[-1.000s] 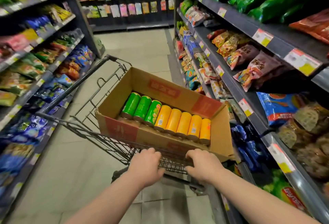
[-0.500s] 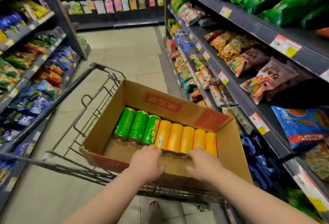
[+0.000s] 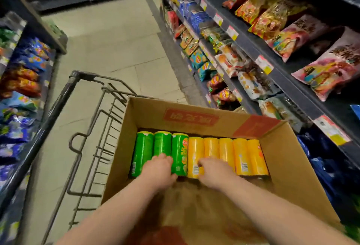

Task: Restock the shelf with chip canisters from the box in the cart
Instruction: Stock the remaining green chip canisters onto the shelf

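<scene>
Canisters lie on their sides in one row along the far wall of an open cardboard box [image 3: 288, 159], which sits in a wire shopping cart [image 3: 91, 143] in a store aisle. Three green canisters [image 3: 143, 147] are at the left end of the row, and five yellow canisters [image 3: 239, 153] touch them and run on to the right. The left hand [image 3: 158, 172] lies palm down on the near end of the middle green canister, its fingers curved over the top; whether they have closed around it cannot be told. The right hand [image 3: 213, 172] rests in the same way just beside it, over the near ends of the first two yellow canisters, fingers bent down onto them, and its grip cannot be told either. The third green canister [image 3: 180, 153] shows between the two hands. Both bare forearms reach in over the box's near flap. Right of the right hand, shelves [image 3: 259, 49] of snack bags [image 3: 272, 16] run along the aisle; left of the left hand stand more shelves of blue and orange bags [image 3: 23, 85].
</scene>
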